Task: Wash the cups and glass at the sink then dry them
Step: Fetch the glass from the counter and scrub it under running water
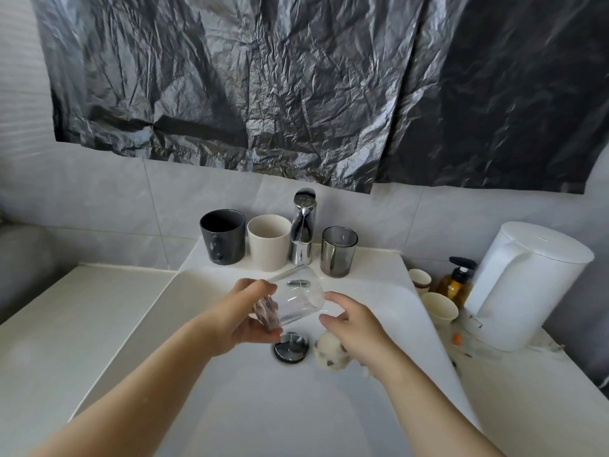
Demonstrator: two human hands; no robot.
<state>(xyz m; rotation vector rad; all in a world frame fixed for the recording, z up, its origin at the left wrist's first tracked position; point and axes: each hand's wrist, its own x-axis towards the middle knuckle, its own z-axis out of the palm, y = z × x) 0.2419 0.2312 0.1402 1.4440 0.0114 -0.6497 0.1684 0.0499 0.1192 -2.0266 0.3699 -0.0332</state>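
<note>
My left hand [245, 316] grips a clear glass [295, 296] by its base and holds it tilted over the white sink [230, 390], mouth toward the tap. My right hand [354, 324] hovers beside the glass rim, fingers loosely curled, holding nothing that I can see. Below my right hand a white sponge or cloth [331, 352] lies in the basin near the metal drain plug [291, 347]. On the sink's back ledge stand a dark grey mug [223, 237], a cream cup [268, 242] and a smoky grey glass [339, 251], around the chrome tap [303, 225].
To the right of the sink stand a white kettle [527, 285], an amber pump bottle [456, 282] and two paper cups [440, 306]. A flat white counter [49, 324] lies left. Black plastic sheeting [296, 77] covers the wall above.
</note>
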